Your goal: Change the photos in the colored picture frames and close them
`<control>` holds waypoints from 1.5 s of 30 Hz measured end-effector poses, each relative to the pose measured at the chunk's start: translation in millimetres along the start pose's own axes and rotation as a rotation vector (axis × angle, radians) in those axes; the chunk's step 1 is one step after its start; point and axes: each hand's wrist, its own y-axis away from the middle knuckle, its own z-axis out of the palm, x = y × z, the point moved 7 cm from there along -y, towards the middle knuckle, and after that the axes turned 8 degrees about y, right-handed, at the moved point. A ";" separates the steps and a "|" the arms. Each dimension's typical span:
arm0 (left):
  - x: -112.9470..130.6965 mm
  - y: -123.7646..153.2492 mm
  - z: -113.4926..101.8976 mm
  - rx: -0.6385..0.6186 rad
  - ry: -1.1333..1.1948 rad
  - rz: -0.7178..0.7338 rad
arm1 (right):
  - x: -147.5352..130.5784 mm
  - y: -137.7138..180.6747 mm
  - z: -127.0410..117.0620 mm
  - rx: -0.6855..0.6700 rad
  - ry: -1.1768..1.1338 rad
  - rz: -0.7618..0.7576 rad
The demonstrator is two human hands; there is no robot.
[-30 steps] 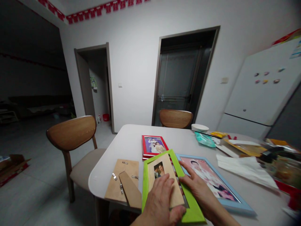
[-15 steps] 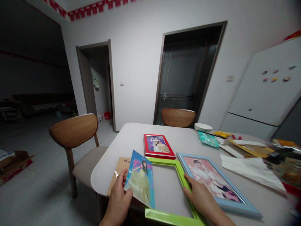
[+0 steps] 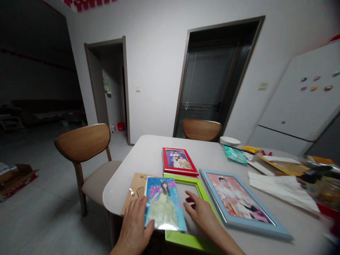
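Note:
A green picture frame (image 3: 199, 185) lies face down at the table's near edge. Over its left half rests a glossy blue photo of a figure in a long dress (image 3: 164, 204). My left hand (image 3: 135, 224) grips the photo's left edge, thumb on its lower corner. My right hand (image 3: 201, 215) hovers over the frame's opening just right of the photo, fingers spread and holding nothing. A wooden backing board with metal clips (image 3: 135, 188) lies under the photo's left side.
A red-framed photo (image 3: 178, 161) and a larger blue-framed photo (image 3: 239, 200) lie on the white table (image 3: 148, 156). Papers, a teal packet (image 3: 233, 155), a white bowl (image 3: 230, 141) and clutter fill the right side. Two wooden chairs (image 3: 85, 145) stand nearby; a fridge (image 3: 297, 106) at right.
The board with a small photo was lifted out of the green frame. My left hand brought the blue photo down flat onto it. My right hand left the frame's right rail for the opening.

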 end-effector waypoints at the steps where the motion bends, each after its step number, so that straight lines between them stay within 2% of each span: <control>1: 4.7 0.3 4.2 -0.020 -0.003 0.031 | -1.9 -2.4 8.8 -0.027 -0.103 0.050; 4: 21.0 0.4 21.8 -0.116 -0.016 0.129 | -11.6 -7.4 32.8 -0.148 -0.448 0.174; 7: 31.3 -3.4 34.4 -0.154 -0.059 0.184 | -37.0 -5.6 40.3 -0.283 -0.820 0.157; 11: 35.2 -12.7 24.9 -0.004 -0.054 0.263 | -67.0 2.3 21.4 -0.266 -0.953 0.133; 15: 39.0 -20.3 -2.0 0.149 0.192 0.346 | -84.8 7.3 -0.9 -0.180 -1.007 0.078; 17: 38.9 -26.5 -14.0 0.195 0.408 0.261 | -81.5 9.0 -6.2 -0.125 -1.021 0.061; 19: 36.4 -32.0 -18.5 0.247 0.683 0.062 | -65.5 11.3 -2.8 -0.071 -0.999 0.134; 22: 42.2 -32.0 -5.3 0.304 1.100 -0.212 | -39.4 15.9 16.9 -0.108 -1.045 0.290; 24: 53.8 -30.1 10.7 0.264 1.284 -0.275 | -30.2 15.9 20.3 -0.096 -1.139 0.286; 27: 64.7 -26.9 33.6 0.091 1.374 -0.286 | -11.7 13.5 -1.2 0.060 -1.116 0.268; 28: 63.8 -25.6 37.3 0.048 1.363 -0.272 | -3.2 13.0 -10.4 0.084 -1.060 0.292; 30: 55.0 -22.9 37.4 0.035 1.267 -0.231 | 13.6 11.7 -26.2 0.039 -0.929 0.336; 33: 42.5 -18.6 32.7 0.045 0.950 -0.138 | 33.6 9.6 -39.7 -0.103 -0.754 0.321; 35: 46.0 -15.8 38.4 -0.039 0.722 -0.033 | 39.1 8.7 -40.6 -0.168 -0.682 0.284; 39: 65.2 -9.1 62.9 -0.238 0.461 0.198 | 31.8 7.4 -33.0 -0.192 -0.573 0.273; 42: 69.9 -7.4 73.5 -0.306 0.354 0.243 | 18.2 5.1 -28.2 -0.189 -0.528 0.279; 45: 71.2 -7.9 73.1 -0.324 0.298 0.262 | 7.8 -0.5 -25.4 -0.202 -0.515 0.227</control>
